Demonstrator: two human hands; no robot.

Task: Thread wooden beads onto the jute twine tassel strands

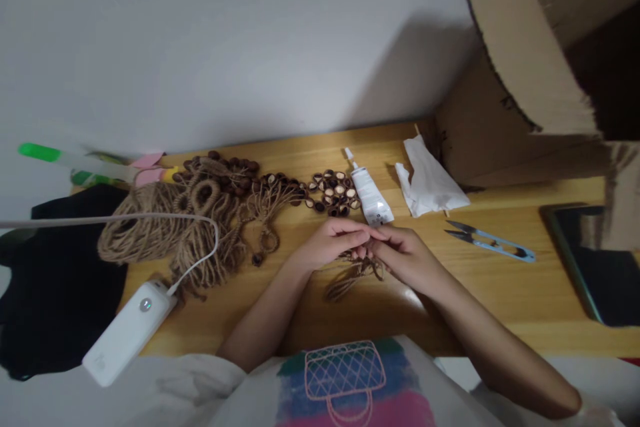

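Observation:
My left hand [334,240] and my right hand [406,255] meet over the middle of the table, fingertips pinched together. Brown jute cord [345,285] comes out from under the fingers and lies in loops below them. The exact spot being pinched is hidden by the fingers. Just beyond the hands lie several dark brown nut-like halves with pale cut faces [330,192]. Beside these is a white glue-like tube [371,195] with its narrow nozzle pointing away from me. Blue-handled thread snips [493,243] rest to the right of my right hand.
Left of the hands sits a heap of jute cord [145,220] with brown beads. A white power bank [127,330] with a cable lies by a black cloth [60,280]. Rightward are a white packet [430,180], a phone-like dark device [595,267] and a large cardboard box [525,80].

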